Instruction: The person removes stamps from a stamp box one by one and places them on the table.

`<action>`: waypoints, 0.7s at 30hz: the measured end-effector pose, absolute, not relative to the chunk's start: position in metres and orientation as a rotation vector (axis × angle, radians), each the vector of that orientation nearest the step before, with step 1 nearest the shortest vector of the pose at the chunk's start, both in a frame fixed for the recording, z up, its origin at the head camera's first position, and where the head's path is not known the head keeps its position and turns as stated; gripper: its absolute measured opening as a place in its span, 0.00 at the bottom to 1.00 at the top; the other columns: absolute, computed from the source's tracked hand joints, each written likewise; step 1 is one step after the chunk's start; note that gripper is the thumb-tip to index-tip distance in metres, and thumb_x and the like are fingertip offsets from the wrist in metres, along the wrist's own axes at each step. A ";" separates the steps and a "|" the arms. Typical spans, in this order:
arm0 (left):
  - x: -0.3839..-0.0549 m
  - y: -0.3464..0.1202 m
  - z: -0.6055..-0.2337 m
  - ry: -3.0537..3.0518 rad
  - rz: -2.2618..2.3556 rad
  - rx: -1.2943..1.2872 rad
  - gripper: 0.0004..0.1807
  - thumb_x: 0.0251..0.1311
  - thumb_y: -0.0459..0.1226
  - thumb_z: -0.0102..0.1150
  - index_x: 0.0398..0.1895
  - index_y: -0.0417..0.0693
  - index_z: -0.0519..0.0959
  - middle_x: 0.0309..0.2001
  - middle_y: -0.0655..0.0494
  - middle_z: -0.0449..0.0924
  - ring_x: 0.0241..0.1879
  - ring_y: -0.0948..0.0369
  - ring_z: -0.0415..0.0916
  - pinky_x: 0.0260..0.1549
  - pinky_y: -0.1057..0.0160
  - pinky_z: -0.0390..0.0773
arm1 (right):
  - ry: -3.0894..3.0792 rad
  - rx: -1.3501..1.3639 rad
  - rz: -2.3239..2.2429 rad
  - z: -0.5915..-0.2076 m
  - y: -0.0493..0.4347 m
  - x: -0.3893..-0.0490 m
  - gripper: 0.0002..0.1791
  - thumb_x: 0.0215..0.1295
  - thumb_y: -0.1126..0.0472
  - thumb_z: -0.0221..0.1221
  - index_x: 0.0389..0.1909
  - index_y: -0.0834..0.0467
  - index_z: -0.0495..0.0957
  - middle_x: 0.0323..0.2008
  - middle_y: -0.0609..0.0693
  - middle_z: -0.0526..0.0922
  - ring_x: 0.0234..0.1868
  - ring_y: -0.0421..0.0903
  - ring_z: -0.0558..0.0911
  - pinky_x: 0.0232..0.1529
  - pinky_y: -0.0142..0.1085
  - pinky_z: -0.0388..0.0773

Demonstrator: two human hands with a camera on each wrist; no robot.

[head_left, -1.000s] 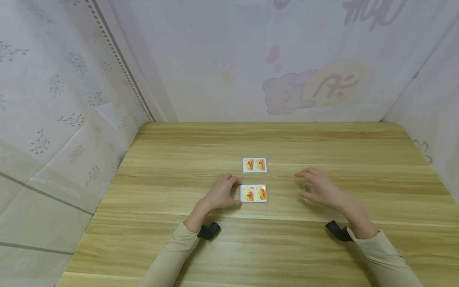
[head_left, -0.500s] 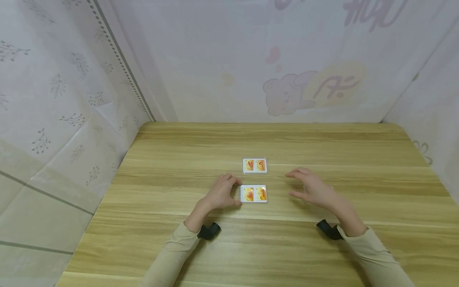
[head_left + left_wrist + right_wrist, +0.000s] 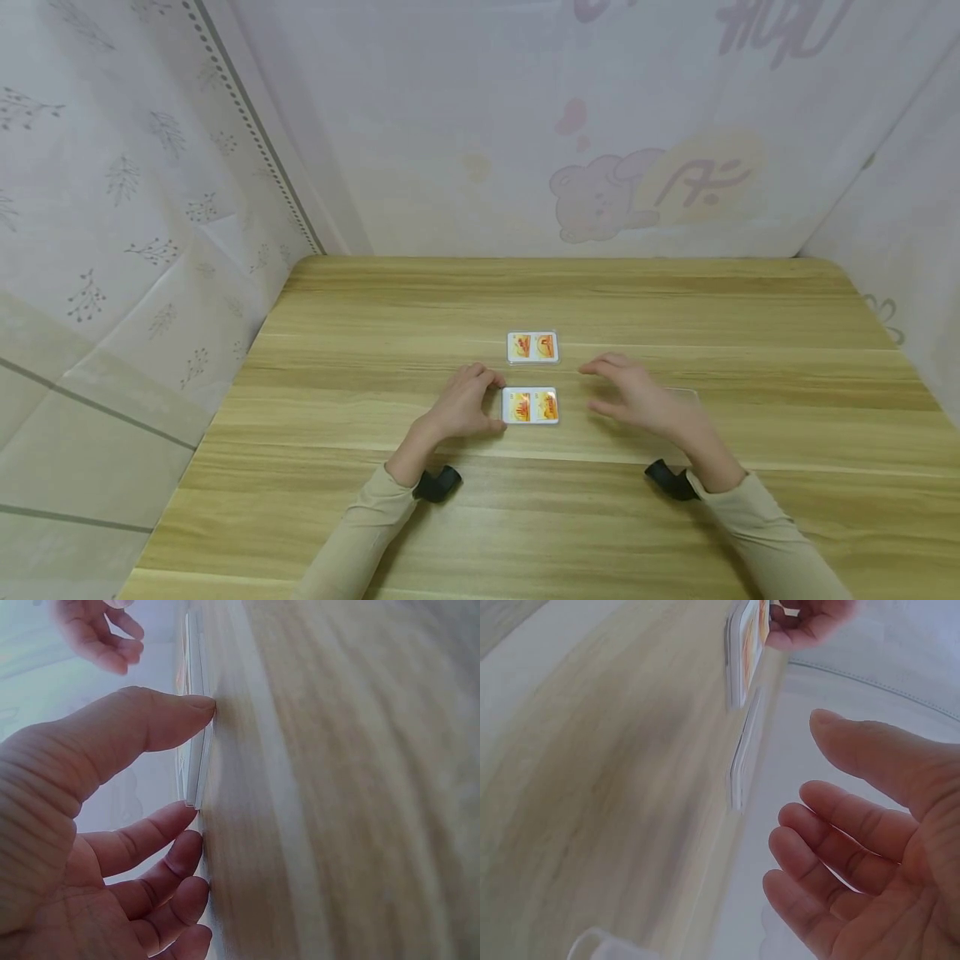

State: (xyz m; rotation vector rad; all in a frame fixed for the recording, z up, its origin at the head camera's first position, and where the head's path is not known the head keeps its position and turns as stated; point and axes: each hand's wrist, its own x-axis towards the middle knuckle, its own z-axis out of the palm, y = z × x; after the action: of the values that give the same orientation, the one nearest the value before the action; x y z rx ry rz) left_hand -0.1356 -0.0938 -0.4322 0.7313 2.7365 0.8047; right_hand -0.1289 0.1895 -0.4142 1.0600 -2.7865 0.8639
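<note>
The near card (image 3: 530, 405), white with two orange-and-yellow pictures, is lying flat on the table (image 3: 420, 304) between your hands, its left end meeting your left hand (image 3: 461, 406). There you are holding the end lightly, thumb at the near corner and index finger at the far one, while your other three fingers are curling loosely beside the index finger. The left wrist view is showing both tips touching the card's edge; how hard they are pressing, you cannot tell.

The far card (image 3: 533, 347) is lying just beyond, apart from the near one and from your fingers. Your right hand (image 3: 633, 396) is hovering to the right of both cards, thumb spreading well away from four gently bent fingers, which are holding nothing.

Under that hand and wrist, a clear piece (image 3: 684, 391) is hiding for the most part; only a thin edge is showing, so you cannot make out its full shape. The right wrist view is catching both cards nearly edge-on, with their pictures hard to read. In the left wrist view, your right hand is being cut off at the top. Your sleeves (image 3: 761, 525) are running out of the head view at the bottom.
</note>
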 end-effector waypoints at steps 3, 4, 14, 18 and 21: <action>-0.136 -0.094 -0.432 2.736 0.807 0.732 0.28 0.38 0.39 0.75 0.45 0.41 0.76 0.45 0.49 0.73 0.46 0.53 0.66 0.49 0.52 0.66 | -2.787 1.056 0.871 -0.414 0.185 -0.129 0.24 0.50 0.68 0.68 0.49 0.70 0.74 0.46 0.59 0.78 0.49 0.56 0.77 0.50 0.49 0.73; -0.136 -0.094 -0.432 2.735 0.807 0.733 0.28 0.38 0.39 0.75 0.45 0.41 0.76 0.44 0.49 0.72 0.46 0.53 0.65 0.49 0.52 0.66 | -2.790 1.052 0.876 -0.415 0.184 -0.130 0.24 0.50 0.68 0.68 0.49 0.69 0.74 0.46 0.59 0.78 0.49 0.56 0.77 0.51 0.49 0.73; -0.136 -0.094 -0.433 2.739 0.813 0.743 0.28 0.38 0.39 0.75 0.45 0.41 0.76 0.44 0.50 0.73 0.45 0.53 0.65 0.48 0.52 0.66 | -2.794 1.089 0.882 -0.417 0.171 -0.132 0.23 0.51 0.67 0.67 0.48 0.70 0.75 0.45 0.59 0.78 0.48 0.55 0.76 0.51 0.48 0.73; -0.136 -0.094 -0.433 2.740 0.814 0.743 0.28 0.38 0.39 0.75 0.45 0.41 0.76 0.44 0.50 0.73 0.45 0.53 0.66 0.48 0.52 0.66 | -2.808 1.091 0.886 -0.419 0.167 -0.132 0.22 0.52 0.66 0.66 0.48 0.70 0.75 0.45 0.59 0.79 0.49 0.55 0.76 0.51 0.48 0.73; -0.136 -0.094 -0.433 2.740 0.815 0.746 0.28 0.38 0.39 0.75 0.45 0.41 0.76 0.44 0.50 0.73 0.45 0.53 0.66 0.49 0.52 0.66 | -2.815 1.086 0.884 -0.421 0.164 -0.132 0.20 0.53 0.66 0.66 0.47 0.69 0.75 0.45 0.59 0.79 0.49 0.55 0.76 0.51 0.47 0.73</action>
State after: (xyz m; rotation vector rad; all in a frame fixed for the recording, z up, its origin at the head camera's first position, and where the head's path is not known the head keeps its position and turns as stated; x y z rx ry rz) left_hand -0.1361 -0.0944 -0.4332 0.7461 2.7400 0.8151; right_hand -0.1325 0.1638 -0.4210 1.0858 -2.8149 0.8838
